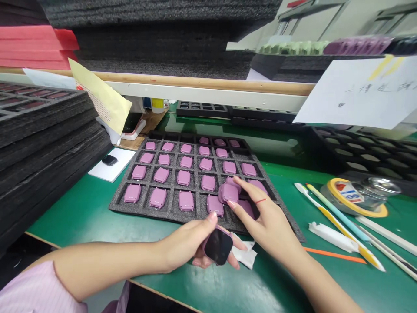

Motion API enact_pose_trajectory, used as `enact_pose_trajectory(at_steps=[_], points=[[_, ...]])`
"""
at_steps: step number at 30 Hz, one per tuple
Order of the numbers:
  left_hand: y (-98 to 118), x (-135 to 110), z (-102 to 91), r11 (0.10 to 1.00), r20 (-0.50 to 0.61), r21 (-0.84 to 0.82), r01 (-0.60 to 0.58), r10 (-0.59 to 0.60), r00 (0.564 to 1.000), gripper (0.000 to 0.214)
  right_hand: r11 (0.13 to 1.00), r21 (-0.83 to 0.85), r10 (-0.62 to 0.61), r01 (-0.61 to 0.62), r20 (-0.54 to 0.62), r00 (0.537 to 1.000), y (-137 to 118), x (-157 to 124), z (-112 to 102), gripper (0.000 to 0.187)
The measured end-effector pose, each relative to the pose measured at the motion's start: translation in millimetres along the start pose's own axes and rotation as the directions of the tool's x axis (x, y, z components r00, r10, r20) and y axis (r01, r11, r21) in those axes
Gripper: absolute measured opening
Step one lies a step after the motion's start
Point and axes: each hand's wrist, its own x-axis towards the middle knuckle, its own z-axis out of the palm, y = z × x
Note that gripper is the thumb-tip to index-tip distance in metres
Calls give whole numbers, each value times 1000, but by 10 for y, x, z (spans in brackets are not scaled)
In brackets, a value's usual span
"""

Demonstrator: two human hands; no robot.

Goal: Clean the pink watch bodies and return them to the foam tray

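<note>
Sleeve [31,289] of pink striped cloth at the lower left leads to the bare left hand [187,245], low over the counter [224,287] near its front edge. Its fingers [198,262] curl beneath a watch case [217,246], the thumb [211,218] pressing near its top edge: a firm cradle, black glass face up, pink rim showing, long axis slanting across the palm. A crumpled white tissue [246,255] lies just beside those fingertips.

Right hand [269,219], a red thread [260,201] at its wrist, reaches in from the other side and is the nearer hand to a second pink case [227,193]. That case sits tilted on neighbouring cases at the front-right of the foam tray [289,226], just left of the spread fingers [239,187], which touch its edges; how firmly they hold it, I cannot tell.

Matte pink cases fill the tray's charcoal, spongy pockets in rows. Right of the tray lie a slim yellow-and-white brush [339,226] and a tape roll [356,200] around a glass jar [381,187]. Along the counter's left edge rise stacked foam sheets [48,148] — ribbed, dark — and beyond the tray sit empty-looking black trays [202,108].
</note>
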Motion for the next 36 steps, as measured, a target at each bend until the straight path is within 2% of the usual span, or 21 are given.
enact_pose_trajectory(at_steps=[2,4,7,9,11,15,20,22,24,27,29,32,34,36], points=[[-3,22,-12,995,-24,-96,-19,16,1000,70,997,51,-53,58,-81,995,-82,-20,-56,46],[-6,47,-23,979,-52,-200,-46,36,998,65,971,141,-175,194,-134,975,-213,-50,-115,37],[-12,73,-25,941,-75,-328,-81,60,995,59,892,230,-374,390,-111,921,-415,-103,-149,34],[-14,80,-20,920,-77,-377,-105,82,994,57,871,224,-430,438,-83,899,-507,-132,-126,26],[-14,82,-14,909,-77,-401,-110,86,993,55,872,214,-431,440,-87,898,-554,-152,-90,13],[-15,81,-7,905,-69,-415,-93,71,995,55,890,213,-387,404,-119,915,-581,-170,-62,7],[-29,75,-11,910,-73,-405,-86,61,995,53,904,252,-303,345,-191,934,-602,-171,-106,13],[-28,69,-16,918,-42,-389,-82,71,997,52,908,316,-202,276,-250,947,-599,-162,-128,12],[-18,61,-19,926,-4,-367,-84,88,996,54,891,417,-50,179,-300,952,-580,-149,-150,11],[5,45,-21,931,17,-356,-88,100,995,56,810,585,192,41,-330,924,-533,-124,-174,20],[18,37,-22,928,16,-362,-87,99,995,54,757,654,287,0,-332,898,-505,-109,-177,21],[26,33,-26,919,28,-385,-83,102,994,52,739,673,306,-16,-315,898,-496,-100,-168,15],[25,36,-30,914,37,-398,-81,105,994,53,756,654,280,-33,-278,919,-517,-104,-163,12],[25,39,-33,911,45,-404,-79,106,993,54,784,620,238,-37,-245,940,-547,-117,-165,17]])
